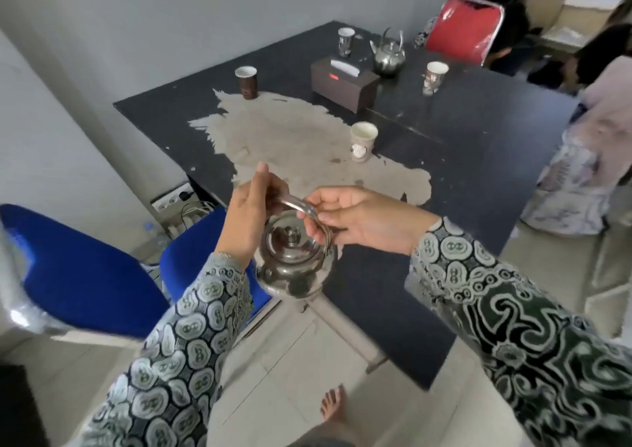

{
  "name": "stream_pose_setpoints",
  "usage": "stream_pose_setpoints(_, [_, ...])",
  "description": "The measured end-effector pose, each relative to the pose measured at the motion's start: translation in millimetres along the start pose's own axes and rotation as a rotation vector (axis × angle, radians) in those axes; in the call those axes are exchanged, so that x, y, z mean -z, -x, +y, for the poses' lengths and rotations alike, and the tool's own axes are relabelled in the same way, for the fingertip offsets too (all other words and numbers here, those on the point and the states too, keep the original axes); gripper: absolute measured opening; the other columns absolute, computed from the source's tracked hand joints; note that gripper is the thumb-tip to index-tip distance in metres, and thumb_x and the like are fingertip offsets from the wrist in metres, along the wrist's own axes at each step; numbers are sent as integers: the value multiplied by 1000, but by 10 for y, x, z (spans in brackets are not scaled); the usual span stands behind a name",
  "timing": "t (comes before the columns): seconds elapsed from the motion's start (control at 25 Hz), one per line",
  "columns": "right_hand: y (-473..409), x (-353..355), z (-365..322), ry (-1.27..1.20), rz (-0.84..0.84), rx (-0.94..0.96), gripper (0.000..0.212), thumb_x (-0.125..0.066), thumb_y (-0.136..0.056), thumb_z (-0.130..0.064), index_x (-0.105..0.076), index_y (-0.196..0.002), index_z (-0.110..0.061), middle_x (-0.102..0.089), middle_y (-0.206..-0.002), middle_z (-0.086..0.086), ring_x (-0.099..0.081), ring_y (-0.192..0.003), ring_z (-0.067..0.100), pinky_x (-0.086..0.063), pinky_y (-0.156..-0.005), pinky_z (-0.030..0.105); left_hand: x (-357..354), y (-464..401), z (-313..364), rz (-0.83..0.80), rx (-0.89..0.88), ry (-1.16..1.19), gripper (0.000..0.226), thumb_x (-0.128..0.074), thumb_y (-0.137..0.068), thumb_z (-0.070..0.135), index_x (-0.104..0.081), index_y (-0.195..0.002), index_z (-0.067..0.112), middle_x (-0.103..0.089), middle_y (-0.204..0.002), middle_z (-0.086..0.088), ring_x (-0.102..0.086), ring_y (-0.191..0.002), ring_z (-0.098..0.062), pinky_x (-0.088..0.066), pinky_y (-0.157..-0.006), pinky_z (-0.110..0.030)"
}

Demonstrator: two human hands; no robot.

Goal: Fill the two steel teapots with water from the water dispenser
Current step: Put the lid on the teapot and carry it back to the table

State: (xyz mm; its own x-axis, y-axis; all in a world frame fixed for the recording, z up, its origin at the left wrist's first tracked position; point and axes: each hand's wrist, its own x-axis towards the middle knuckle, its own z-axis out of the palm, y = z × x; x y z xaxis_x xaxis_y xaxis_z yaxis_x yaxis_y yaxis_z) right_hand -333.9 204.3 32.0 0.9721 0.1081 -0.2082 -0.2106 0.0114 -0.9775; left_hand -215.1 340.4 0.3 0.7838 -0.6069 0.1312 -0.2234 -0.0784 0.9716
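Observation:
A steel teapot (294, 264) with its lid on hangs in the air just off the near corner of the black table (461, 159). Its arched wire handle is up. My left hand (249, 214) holds the handle's left end, and my right hand (355, 219) pinches the handle's right part. A second steel teapot (389, 56) stands upright at the far side of the table, behind a dark tissue box (343, 82). No water dispenser is in view.
Several paper cups (363, 141) stand spread over the table, whose top is worn to a pale patch. Two blue chairs (78, 268) stand at my left, a red chair (463, 34) at the far end. A seated person (591, 145) is at the right.

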Motion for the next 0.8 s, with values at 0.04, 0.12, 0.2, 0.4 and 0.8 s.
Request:
stream_pose_setpoints(0.04, [-36,167,-41,-3,5,-3,20,-39,-92,0,-55,-100,-9,-60,-84,1,-57,-78,11,-47,-80,30,-121,-122,-1,81,-48,10,42,-28,-99,34,-60,-76,21,-59,-69,9,-54,-63,0,-43,-66,-12])
stream_pose_setpoints(0.12, [-87,489,-133,-23,0,-16,20,-38,-92,1,-54,-98,-10,-59,-84,2,-55,-78,12,-43,-81,33,-373,-264,-10,202,-118,-24,24,-34,-98,26,-57,-102,22,-62,-101,6,-57,-91,2,-46,-86,-23])
stream_pose_setpoints(0.2, [-143,787,-212,-34,18,-26,20,-39,-92,2,-53,-100,-8,-60,-86,3,-55,-79,13,-42,-85,35,-579,-309,-29,289,-132,-87,26,-39,-96,25,-50,-119,23,-55,-125,5,-51,-114,-3,-42,-99,-31])
stream_pose_setpoints(0.4, [-340,1551,-402,-29,-33,-53,26,-42,-90,3,-49,-112,-7,-62,-94,3,-59,-86,13,-43,-96,46,-1050,-428,-77,325,-256,-364,38,-50,-90,17,-48,-128,16,-46,-138,-1,-34,-129,-5,-26,-110,-18])
stream_pose_setpoints(0.8, [-548,2942,-1365,-9,-319,68,25,-40,-90,4,-52,-107,-9,-66,-96,2,-65,-84,10,-56,-79,41,-2159,-1342,470,459,-307,-768,64,-65,-80,36,-40,-135,13,-41,-144,-4,-28,-139,-20,-29,-114,-47])
